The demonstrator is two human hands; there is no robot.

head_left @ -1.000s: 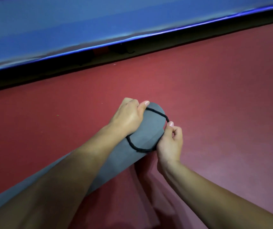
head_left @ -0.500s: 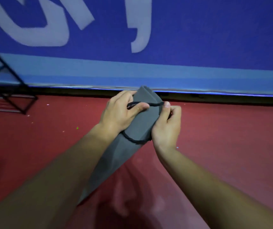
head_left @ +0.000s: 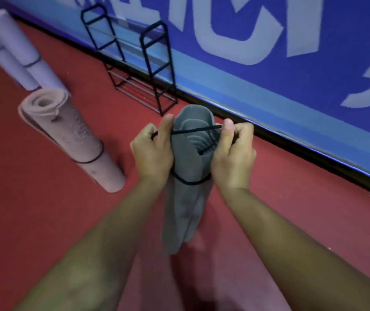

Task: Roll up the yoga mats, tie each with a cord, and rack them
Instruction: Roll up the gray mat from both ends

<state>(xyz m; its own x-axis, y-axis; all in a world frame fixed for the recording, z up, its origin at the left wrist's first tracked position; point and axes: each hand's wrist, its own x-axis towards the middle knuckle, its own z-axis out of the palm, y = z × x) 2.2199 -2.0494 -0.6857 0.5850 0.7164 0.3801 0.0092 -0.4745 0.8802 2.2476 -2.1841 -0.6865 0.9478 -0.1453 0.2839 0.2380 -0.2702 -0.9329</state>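
A rolled grey yoga mat (head_left: 186, 205) stands nearly upright in front of me, its open end facing up. A black cord (head_left: 193, 130) loops around its upper part, one strand stretched across the open end and another running round the front lower down. My left hand (head_left: 153, 153) grips the cord on the mat's left side. My right hand (head_left: 233, 153) pinches the cord on the right side. A black wire rack (head_left: 155, 70) stands against the blue wall behind the mat.
A rolled beige mat (head_left: 72, 138) tied with a black cord lies on the red floor (head_left: 33, 209) to the left. Two pale rolled mats (head_left: 11, 48) with cords lie further back left. A blue padded wall (head_left: 269, 63) with pale lettering runs along the right.
The view has swung left, bringing the rack and other rolled mats into sight. The grey mat has tipped up to near upright, and both hands have spread the cord across its open end.
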